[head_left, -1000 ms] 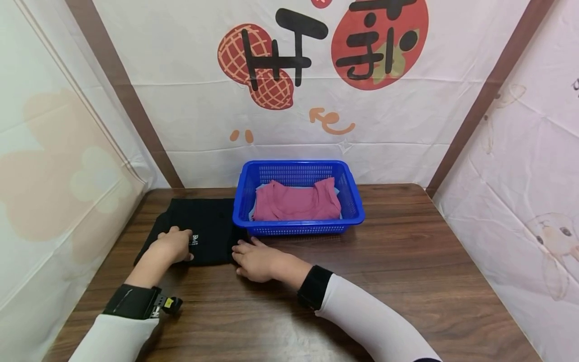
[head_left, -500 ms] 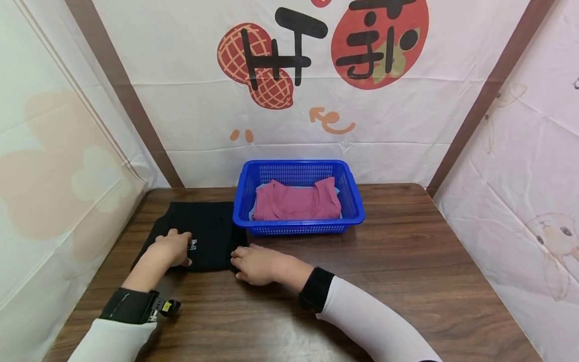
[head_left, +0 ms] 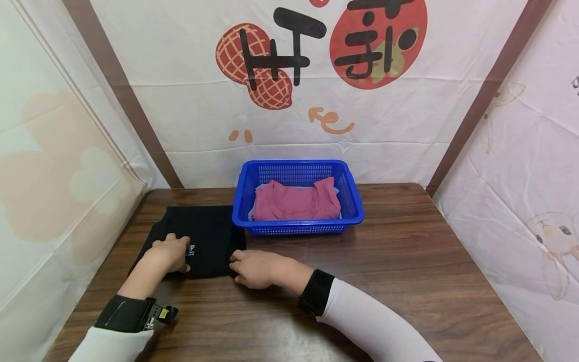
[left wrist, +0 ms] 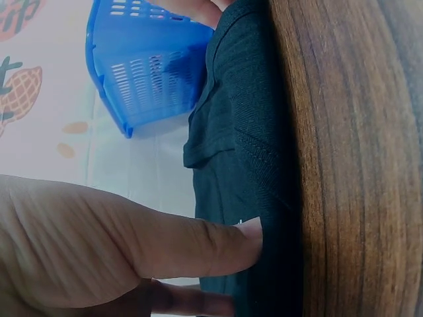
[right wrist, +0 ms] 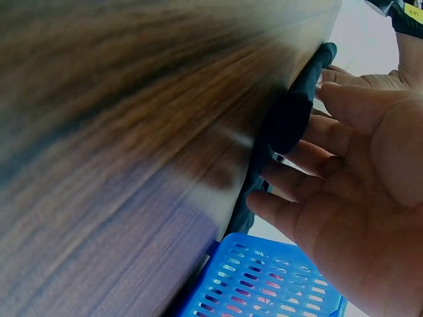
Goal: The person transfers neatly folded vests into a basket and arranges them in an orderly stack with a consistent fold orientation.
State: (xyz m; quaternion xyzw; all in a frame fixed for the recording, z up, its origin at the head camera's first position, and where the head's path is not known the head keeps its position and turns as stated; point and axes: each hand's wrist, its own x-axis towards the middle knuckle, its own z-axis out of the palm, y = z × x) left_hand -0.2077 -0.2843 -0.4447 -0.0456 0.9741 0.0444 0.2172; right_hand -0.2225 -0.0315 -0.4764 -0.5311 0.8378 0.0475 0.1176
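A folded black garment (head_left: 205,229) with small white lettering lies flat on the table, left of the blue basket and partly behind its corner. On its left part rests my left hand (head_left: 165,255), fingers spread over the cloth. The left wrist view shows the straight thumb (left wrist: 198,247) pressing the cloth near its front edge. My right hand (head_left: 255,268) touches the garment's right edge, low at the near corner. Its fingers (right wrist: 284,178) reach out fairly straight against the folded side in the right wrist view.
The blue plastic basket (head_left: 298,230) stands at the back of the wooden table (head_left: 407,271). Inside it lies a folded pink garment (head_left: 296,203) over light blue cloth. Printed white fabric walls (head_left: 190,125) enclose the table's back and sides.
The black garment has slid a little toward me. Both hands have moved slightly nearer along with it, staying in contact. The basket stays put.
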